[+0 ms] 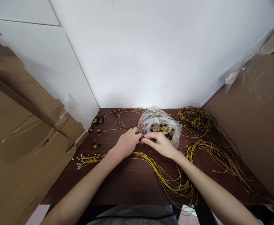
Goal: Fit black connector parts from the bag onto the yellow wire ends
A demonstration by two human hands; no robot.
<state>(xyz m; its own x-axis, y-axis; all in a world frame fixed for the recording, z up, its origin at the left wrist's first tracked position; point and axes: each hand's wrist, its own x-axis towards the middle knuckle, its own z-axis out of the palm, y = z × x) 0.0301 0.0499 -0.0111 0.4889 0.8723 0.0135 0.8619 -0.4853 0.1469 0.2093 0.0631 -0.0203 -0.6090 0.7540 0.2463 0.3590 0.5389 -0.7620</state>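
My left hand and my right hand meet over the middle of the dark brown table. Both are closed, fingertips pinched together around a small black part; its exact kind is too small to make out. Just behind my right hand lies an open clear plastic bag with many small black and yellow parts in it. In front of my hands a bundle of yellow wires runs across the table, its left end carrying small white tips.
Coiled yellow and black wires lie at the back right, with another loop of yellow wires nearer. Several black and yellow pieces on wires rest at the back left. Cardboard walls flank the table, and a white wall stands behind.
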